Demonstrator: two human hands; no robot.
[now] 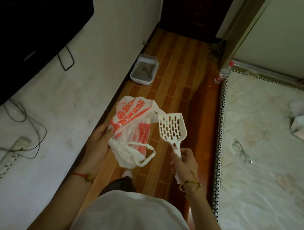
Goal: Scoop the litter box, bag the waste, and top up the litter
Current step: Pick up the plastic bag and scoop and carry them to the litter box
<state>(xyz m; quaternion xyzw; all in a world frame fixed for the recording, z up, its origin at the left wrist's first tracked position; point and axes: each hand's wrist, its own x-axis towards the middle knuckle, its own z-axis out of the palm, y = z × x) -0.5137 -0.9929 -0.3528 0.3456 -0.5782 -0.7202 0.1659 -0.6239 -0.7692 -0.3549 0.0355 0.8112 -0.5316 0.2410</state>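
A white litter box (135, 78) with grey litter sits on the wooden floor against the left wall, well ahead of me. My left hand (99, 140) grips a crumpled white plastic bag (131, 125) with orange print, its handles hanging loose. My right hand (184, 160) holds the handle of a white slotted litter scoop (172, 127), whose blade points up and forward, beside the bag. Both are held at waist height over the floor, far from the box.
A narrow wooden floor strip (175, 74) runs between the white wall on the left and a mattress (272, 153) on the right. Glasses (242, 151) lie on the mattress. A power strip (9, 158) with cables and a dark screen are at left. A bottle (223, 72) stands by the mattress corner.
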